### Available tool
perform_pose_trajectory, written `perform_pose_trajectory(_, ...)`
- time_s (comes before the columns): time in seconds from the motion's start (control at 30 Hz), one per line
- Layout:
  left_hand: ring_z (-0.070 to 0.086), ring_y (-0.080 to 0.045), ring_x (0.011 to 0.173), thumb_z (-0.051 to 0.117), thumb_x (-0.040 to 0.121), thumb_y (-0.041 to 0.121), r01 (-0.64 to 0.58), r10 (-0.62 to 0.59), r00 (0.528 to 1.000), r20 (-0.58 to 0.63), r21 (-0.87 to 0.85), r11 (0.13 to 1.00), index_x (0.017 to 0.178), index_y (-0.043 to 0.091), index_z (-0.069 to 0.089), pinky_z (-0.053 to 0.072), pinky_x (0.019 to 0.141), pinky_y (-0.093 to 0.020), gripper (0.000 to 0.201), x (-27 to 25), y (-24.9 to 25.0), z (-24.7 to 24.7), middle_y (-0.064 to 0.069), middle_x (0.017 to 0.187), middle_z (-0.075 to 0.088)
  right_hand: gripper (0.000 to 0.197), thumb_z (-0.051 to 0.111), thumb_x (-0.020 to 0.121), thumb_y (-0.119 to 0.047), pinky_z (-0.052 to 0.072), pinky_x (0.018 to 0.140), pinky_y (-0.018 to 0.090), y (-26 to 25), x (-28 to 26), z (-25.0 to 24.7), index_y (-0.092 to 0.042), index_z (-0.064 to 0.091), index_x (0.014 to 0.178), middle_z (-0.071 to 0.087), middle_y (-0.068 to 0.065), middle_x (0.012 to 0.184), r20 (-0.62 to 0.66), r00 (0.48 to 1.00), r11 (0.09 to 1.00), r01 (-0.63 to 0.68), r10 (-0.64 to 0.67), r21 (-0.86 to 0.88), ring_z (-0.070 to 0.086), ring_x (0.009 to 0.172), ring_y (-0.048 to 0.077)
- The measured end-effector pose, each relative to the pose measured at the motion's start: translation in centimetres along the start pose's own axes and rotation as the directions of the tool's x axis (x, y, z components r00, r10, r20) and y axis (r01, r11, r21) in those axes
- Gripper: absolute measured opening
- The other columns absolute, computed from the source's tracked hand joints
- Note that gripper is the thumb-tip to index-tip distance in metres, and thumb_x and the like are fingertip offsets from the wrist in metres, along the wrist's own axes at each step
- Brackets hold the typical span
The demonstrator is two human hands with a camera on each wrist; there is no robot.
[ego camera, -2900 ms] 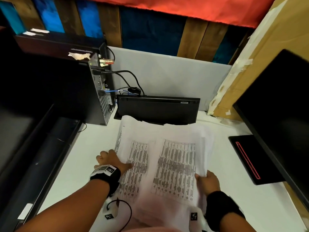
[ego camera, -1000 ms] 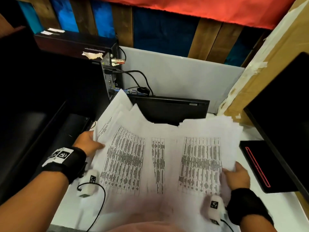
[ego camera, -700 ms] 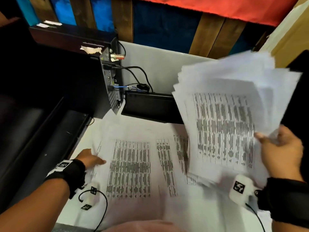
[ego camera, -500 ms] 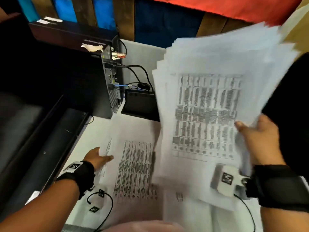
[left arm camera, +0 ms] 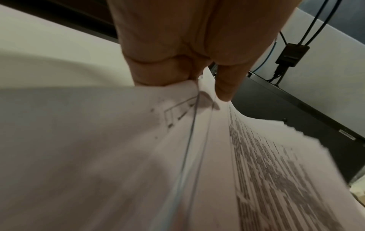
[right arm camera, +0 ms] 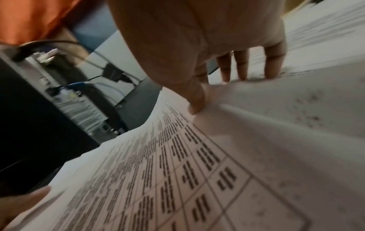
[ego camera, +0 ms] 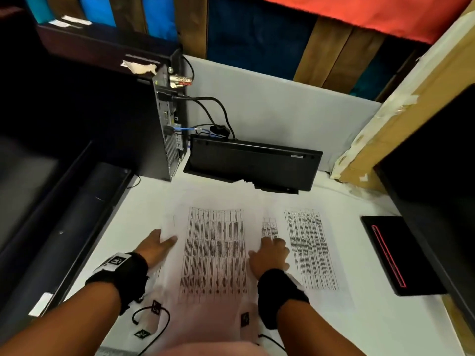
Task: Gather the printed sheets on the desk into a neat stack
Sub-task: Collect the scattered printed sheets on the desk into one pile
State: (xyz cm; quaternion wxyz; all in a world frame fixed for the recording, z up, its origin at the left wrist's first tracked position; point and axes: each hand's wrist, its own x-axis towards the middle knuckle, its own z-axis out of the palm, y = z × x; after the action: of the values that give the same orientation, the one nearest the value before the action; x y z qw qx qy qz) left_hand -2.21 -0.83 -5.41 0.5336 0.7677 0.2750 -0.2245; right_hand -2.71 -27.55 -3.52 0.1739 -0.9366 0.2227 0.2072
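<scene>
Desk [ego camera: 401, 330] hemmed by keyboard [ego camera: 252, 165] and computer tower [ego camera: 151, 140]; left hand [ego camera: 154, 249] and right hand [ego camera: 270, 255] pinch printed sheets [ego camera: 213, 253].

An office workstation: printed sheets [ego camera: 213, 253] on a white desk [ego camera: 385, 325] under the left hand [ego camera: 154, 249] and right hand [ego camera: 270, 255], a cabled computer tower [ego camera: 144, 129] ahead-left of them, a keyboard [ego camera: 252, 165] propped beyond, a monitor [ego camera: 437, 176] to the right.
</scene>
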Motion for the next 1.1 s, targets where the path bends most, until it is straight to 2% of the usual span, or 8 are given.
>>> perform_pose_trajectory(0.23,0.055,-0.026,0.123,0.072,0.058,0.076,-0.062,0.065,0.992,0.113,-0.027,0.998,0.141,0.017,0.037,0.045,0.103,-0.043,0.107,0.7,-1.5,1.7,-0.005,0.138,0.056,0.054,0.052,0.096,-0.013,0.040,0.097,0.028,-0.9,0.0,-0.2,-0.004,0.030,0.144,0.026,0.019,0.145,0.177,0.976,0.933,0.058,-0.128,0.356,0.049,0.122,0.031)
perform_pose_trajectory(0.37,0.063,-0.029,0.107,0.083,0.072,0.029,-0.027,0.028,0.999,0.018,-0.028,0.999,0.123,0.003,0.058,0.047,0.094,-0.035,0.062,0.0,-0.6,0.3,-0.013,0.118,0.068,0.021,0.063,0.088,-0.019,0.043,0.075,0.022,1.6,1.2,-1.0,-0.014,0.059,0.108,0.057,0.017,0.121,-0.003,0.994,0.898,0.103,-0.112,0.427,0.055,0.096,0.020)
perform_pose_trajectory(0.5,0.063,-0.027,0.096,0.087,0.067,0.021,0.017,-0.016,0.999,-0.027,0.049,0.999,0.108,0.002,0.062,0.048,0.088,-0.033,0.052,-0.5,-0.5,-0.7,-0.011,0.105,0.069,0.078,0.080,0.067,-0.048,0.042,0.097,0.050,7.6,2.9,-5.4,-0.011,0.050,0.129,0.050,0.019,0.133,-0.252,0.910,0.923,-0.253,0.329,0.290,0.047,0.123,0.038)
perform_pose_trajectory(0.63,0.061,-0.034,0.116,0.090,0.027,0.062,0.029,-0.026,0.998,-0.049,0.067,0.997,0.131,0.005,0.052,0.049,0.100,-0.047,0.124,2.1,-3.3,-0.5,-0.015,0.131,0.062,0.120,0.076,0.055,-0.072,0.034,0.107,0.050,12.6,4.4,-7.0,0.000,0.030,0.139,0.042,0.024,0.140,-0.145,0.860,0.855,-0.440,0.489,0.273,0.040,0.131,0.040)
perform_pose_trajectory(0.73,0.047,-0.033,0.132,0.089,0.052,0.053,0.048,-0.047,0.998,-0.033,0.036,0.998,0.146,0.004,0.035,0.039,0.110,-0.045,0.119,0.7,-1.9,0.1,-0.014,0.148,0.044,0.114,0.078,0.056,-0.067,0.040,0.106,0.045,13.9,6.3,-6.3,0.004,0.035,0.134,0.049,0.024,0.137,-0.019,0.922,0.843,-0.345,0.387,0.413,0.048,0.126,0.040)
perform_pose_trajectory(0.9,0.056,-0.024,0.124,0.087,0.038,0.067,0.006,-0.006,1.000,0.020,0.006,1.000,0.138,0.012,0.040,0.044,0.106,-0.043,0.123,3.4,-3.9,0.8,-0.004,0.139,0.056,0.063,0.082,0.052,-0.056,0.052,0.095,0.040,12.6,6.3,-4.8,-0.015,0.070,0.099,0.073,0.012,0.105,0.036,0.983,0.845,-0.174,0.181,0.505,0.068,0.099,0.030)
perform_pose_trajectory(1.0,0.059,-0.025,0.110,0.089,0.064,0.030,-0.008,0.007,1.000,0.024,0.037,0.999,0.126,0.008,0.046,0.047,0.092,-0.033,0.079,0.0,-1.1,1.6,-0.006,0.123,0.061,0.029,0.082,0.069,-0.012,0.054,0.078,0.036,10.5,4.5,-5.5,-0.007,0.063,0.091,0.070,0.013,0.090,-0.030,0.997,0.808,-0.044,0.076,0.588,0.068,0.091,0.033)
perform_pose_trajectory(1.1,0.061,-0.030,0.105,0.081,0.072,0.006,-0.024,0.024,1.000,-0.020,0.040,0.999,0.119,0.004,0.052,0.048,0.087,-0.035,0.055,-1.0,-0.7,2.2,-0.010,0.113,0.065,0.015,0.065,0.076,-0.004,0.048,0.066,0.031,8.9,2.2,-8.5,-0.007,0.054,0.086,0.062,0.013,0.079,-0.289,0.957,0.923,0.092,0.021,0.373,0.064,0.079,0.034)
